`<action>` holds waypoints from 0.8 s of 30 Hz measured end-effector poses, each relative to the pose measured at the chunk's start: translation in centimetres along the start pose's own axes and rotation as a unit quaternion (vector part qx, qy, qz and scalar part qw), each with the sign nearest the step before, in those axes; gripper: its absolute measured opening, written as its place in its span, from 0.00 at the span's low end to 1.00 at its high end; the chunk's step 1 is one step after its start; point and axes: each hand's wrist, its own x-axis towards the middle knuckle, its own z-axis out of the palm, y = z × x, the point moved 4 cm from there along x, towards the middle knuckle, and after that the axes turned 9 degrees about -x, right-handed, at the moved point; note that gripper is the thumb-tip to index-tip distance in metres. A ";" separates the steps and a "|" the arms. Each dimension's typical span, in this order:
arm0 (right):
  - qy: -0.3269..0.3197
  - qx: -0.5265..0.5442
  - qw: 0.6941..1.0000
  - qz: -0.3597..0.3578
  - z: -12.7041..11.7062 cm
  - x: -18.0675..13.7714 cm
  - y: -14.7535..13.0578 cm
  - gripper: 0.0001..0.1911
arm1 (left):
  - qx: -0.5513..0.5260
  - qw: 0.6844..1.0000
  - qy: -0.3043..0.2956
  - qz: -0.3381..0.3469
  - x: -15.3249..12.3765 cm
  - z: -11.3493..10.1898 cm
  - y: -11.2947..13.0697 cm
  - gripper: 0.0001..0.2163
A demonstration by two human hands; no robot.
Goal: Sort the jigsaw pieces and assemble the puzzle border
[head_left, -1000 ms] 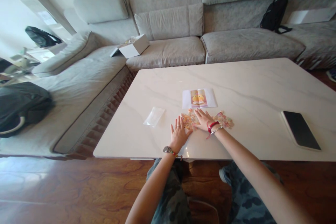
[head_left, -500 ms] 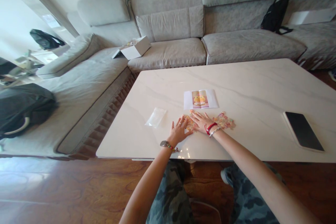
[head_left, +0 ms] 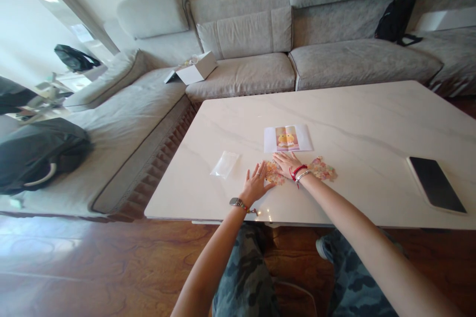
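Small, mostly orange and pink jigsaw puzzle pieces lie in a loose heap on the white marbled table. My left hand rests at the heap's left edge, fingers spread, a watch on its wrist. On the heap lies my right hand, flat with fingers stretched out, red and silver bracelets at its wrist. More pieces show to the right of that wrist; those beneath the palm are hidden. Just beyond the hands sits a white sheet with a picture of yellow figures.
A clear plastic bag lies left of the hands. Toward the table's right end is a dark-screened tablet or phone. A grey sofa runs behind and left, bearing a white box and black bags.
My right hand has moved slightly, its fingers now closer together over the pieces. My left hand stays at the heap's left side. The whole view has shifted a little.
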 end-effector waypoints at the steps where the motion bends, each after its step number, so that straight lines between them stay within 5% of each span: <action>1: 0.000 0.001 1.000 0.004 0.0 0.0 0.1 0.30 | 0.001 1.000 -0.005 0.010 -0.1 0.0 0.1 0.31; 14: 0.015 -0.025 1.000 0.008 -0.7 -2.5 -0.4 0.28 | 0.006 0.999 -0.005 0.032 -1.6 1.2 0.1 0.30; 24: 0.018 -0.020 0.995 -0.099 0.0 -2.0 -2.3 0.26 | 0.003 1.000 0.003 0.011 -2.3 1.5 -0.3 0.32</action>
